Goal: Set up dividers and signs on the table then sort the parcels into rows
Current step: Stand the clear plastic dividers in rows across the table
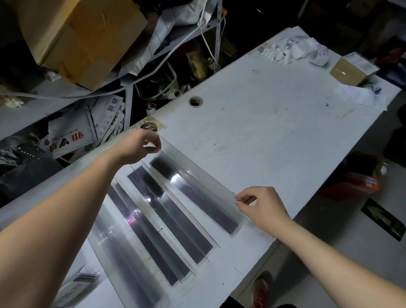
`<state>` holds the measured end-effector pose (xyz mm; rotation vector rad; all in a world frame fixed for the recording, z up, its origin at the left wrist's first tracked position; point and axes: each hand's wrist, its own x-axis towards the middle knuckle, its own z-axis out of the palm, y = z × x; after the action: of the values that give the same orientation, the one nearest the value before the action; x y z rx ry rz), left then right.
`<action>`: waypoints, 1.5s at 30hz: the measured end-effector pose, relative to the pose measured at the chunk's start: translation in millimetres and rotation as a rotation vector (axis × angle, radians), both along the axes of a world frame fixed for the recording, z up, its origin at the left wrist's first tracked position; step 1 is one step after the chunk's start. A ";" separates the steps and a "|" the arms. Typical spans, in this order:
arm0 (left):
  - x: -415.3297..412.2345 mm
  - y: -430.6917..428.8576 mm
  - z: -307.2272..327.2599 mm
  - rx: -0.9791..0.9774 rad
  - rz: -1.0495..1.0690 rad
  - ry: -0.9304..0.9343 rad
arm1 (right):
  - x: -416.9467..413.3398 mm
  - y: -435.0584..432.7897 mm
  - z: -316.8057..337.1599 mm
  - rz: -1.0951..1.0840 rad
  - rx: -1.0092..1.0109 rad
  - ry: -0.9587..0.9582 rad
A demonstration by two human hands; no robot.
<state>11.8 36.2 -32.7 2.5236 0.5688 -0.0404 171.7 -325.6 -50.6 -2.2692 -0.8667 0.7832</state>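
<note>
Several clear plastic dividers with dark bases lie side by side on the white table (266, 117). The rightmost divider (196, 177) stands upright on its dark base strip. My left hand (138, 146) pinches its top edge at the far end. At the near end my right hand (261, 205) pinches the same top edge. The other dividers (158, 224) lie flat to the left of it. A small clear sign holder (72, 290) with a printed card lies at the table's near left corner.
A small taped cardboard parcel (350, 69) and crumpled white paper (290, 48) sit at the table's far right end. A cable hole (195, 101) is near the far edge. Shelves with a large cardboard box (80, 37) and mail bags stand behind the table.
</note>
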 end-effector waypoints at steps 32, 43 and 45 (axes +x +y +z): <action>251.7 -104.8 95.0 0.171 0.068 -0.001 | 287.3 -119.6 42.5 0.003 0.087 -0.160; 387.1 -81.5 90.4 0.176 0.020 -0.038 | 407.6 -118.7 38.4 -0.051 0.085 -0.217; 415.7 -70.4 84.4 0.169 0.000 -0.047 | 428.2 -112.7 34.7 -0.065 0.069 -0.223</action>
<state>427.5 -34.2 51.7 2.6800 0.5747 0.0690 599.9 -438.3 -15.9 -2.3403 -0.8992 0.4704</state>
